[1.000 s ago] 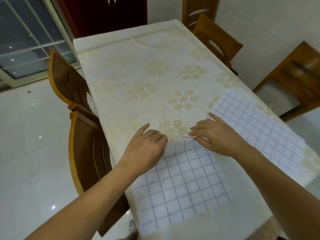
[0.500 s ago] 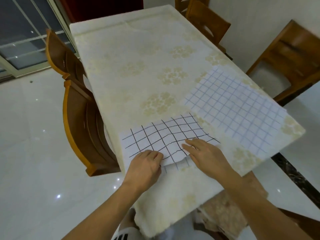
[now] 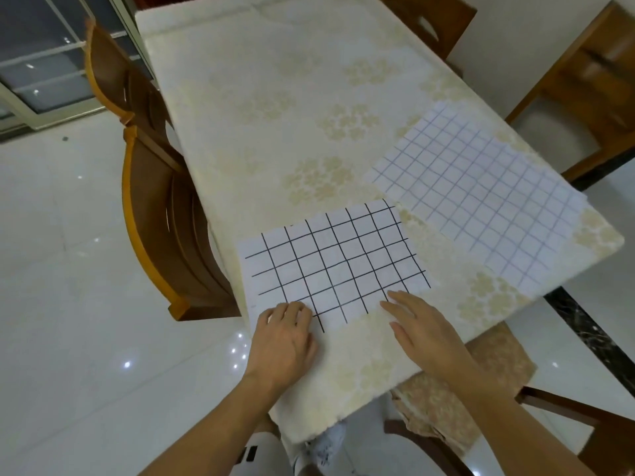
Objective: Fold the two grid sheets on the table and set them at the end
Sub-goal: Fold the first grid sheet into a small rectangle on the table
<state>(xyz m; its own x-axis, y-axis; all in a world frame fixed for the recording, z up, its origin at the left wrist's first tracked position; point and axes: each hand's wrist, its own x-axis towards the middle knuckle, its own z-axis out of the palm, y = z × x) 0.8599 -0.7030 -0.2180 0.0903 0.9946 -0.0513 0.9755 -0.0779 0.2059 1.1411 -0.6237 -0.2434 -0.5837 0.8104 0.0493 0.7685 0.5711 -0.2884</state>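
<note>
A white sheet with a bold black grid (image 3: 335,262) lies folded in half near the table's front left corner. My left hand (image 3: 283,341) presses on its near left edge, fingers curled on the paper. My right hand (image 3: 421,329) rests flat beside the sheet's near right corner, fingertips touching the edge. A second sheet with a faint blue grid (image 3: 481,197) lies flat and unfolded at the table's right edge, apart from both hands.
The table wears a cream floral cloth (image 3: 275,108). Wooden chairs stand at the left side (image 3: 165,214), the far right (image 3: 429,18) and the right (image 3: 580,97). A cushioned chair seat (image 3: 474,389) is below the near edge. Glossy white floor surrounds.
The far half of the near sheet has been pulled over toward me and laid flat, showing its bold black grid. Both hands have moved back to the near edge. The view has shifted.
</note>
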